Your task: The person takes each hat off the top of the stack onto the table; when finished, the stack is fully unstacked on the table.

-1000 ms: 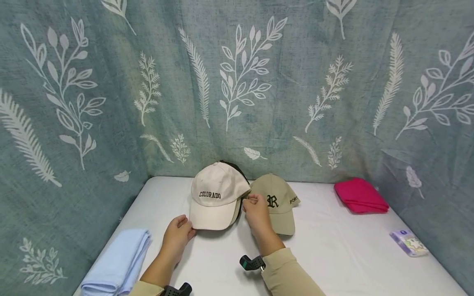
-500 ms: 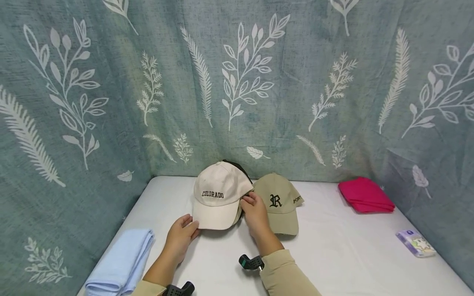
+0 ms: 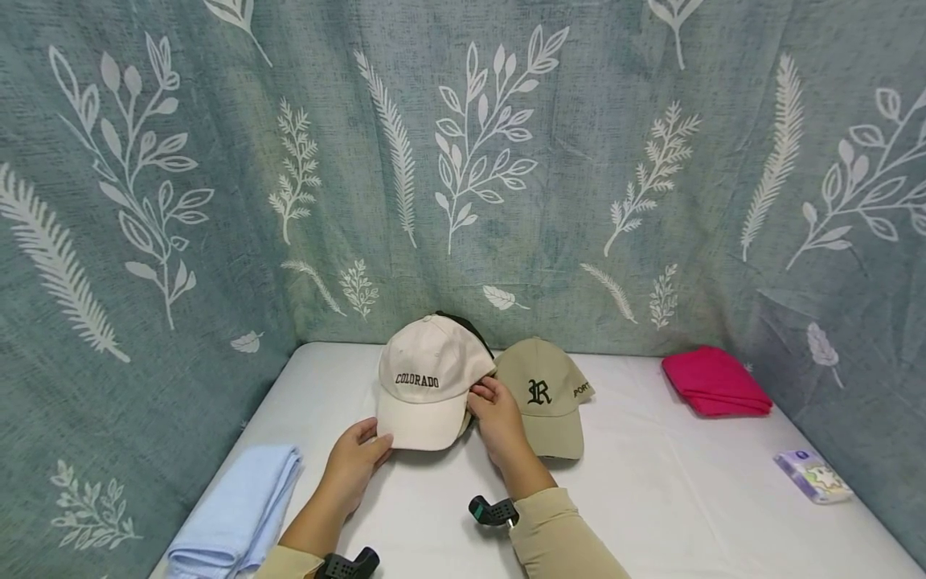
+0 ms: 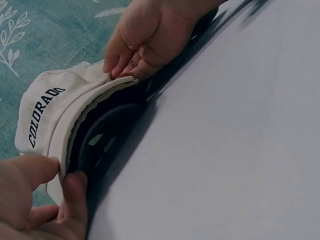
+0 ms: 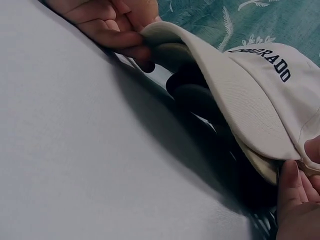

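A cream baseball cap [image 3: 427, 362] lettered COLORADO sits on top of other caps, upright at the back of the table. Beneath its brim show a beige brim edge [image 5: 260, 165] and dark brims; a dark cap [image 3: 466, 325] also peeks out behind its crown. My left hand [image 3: 353, 460] pinches the left corner of the cream brim, thumb above and fingers below, as the left wrist view shows. On the other side, my right hand [image 3: 501, 418] pinches the cap's lower edge where crown and brim meet. Right of it stands a khaki cap [image 3: 546, 402] with a black R, partly hidden.
A folded light blue cloth [image 3: 235, 503] lies at the table's left edge. Folded red fabric [image 3: 714, 384] is at the back right, with a small purple-and-white packet [image 3: 813, 476] nearer. A leaf-patterned curtain [image 3: 477, 161] surrounds the white table [image 3: 651, 498].
My right hand has come up against the cream cap and now pinches its right edge. My left thumb has moved onto the brim's left corner. The view has shifted slightly.
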Demonstrator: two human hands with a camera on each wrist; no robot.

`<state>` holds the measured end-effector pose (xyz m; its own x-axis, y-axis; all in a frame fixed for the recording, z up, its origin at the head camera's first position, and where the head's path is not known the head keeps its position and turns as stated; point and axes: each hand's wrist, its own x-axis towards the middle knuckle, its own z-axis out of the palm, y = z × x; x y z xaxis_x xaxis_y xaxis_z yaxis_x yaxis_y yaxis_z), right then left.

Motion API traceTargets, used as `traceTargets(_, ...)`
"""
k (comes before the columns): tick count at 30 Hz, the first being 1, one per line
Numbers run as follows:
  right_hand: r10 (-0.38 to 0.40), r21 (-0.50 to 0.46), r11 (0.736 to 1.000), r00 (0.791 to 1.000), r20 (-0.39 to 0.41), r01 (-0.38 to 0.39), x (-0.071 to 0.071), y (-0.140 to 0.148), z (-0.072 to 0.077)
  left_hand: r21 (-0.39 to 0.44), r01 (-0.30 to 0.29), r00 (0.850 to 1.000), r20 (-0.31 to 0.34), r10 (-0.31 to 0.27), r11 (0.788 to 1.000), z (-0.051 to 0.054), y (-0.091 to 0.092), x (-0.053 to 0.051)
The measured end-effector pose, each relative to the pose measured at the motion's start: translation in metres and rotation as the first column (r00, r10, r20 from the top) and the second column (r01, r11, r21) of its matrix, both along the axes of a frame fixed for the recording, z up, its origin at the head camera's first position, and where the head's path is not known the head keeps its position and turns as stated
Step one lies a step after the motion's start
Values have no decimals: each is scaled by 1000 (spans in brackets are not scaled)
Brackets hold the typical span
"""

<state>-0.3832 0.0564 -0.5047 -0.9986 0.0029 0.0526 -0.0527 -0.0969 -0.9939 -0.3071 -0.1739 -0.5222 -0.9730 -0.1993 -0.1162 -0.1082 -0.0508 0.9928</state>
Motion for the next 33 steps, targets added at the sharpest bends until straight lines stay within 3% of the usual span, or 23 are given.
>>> traceTargets(8, -4, -69, 998, 1000, -4, 3, -4, 0, -6, -18, 12, 1000, 16, -12, 1000, 4, 2, 5)
traceTargets(20, 33, -91, 995, 999, -25, -35, 3, 0, -5, -60, -1, 999, 32, 3, 998, 7, 6, 13)
traceTargets(33, -21, -94, 995, 1000, -20, 19, 6, -1, -8, -271, -23, 998, 51, 38, 962, 14, 5, 19)
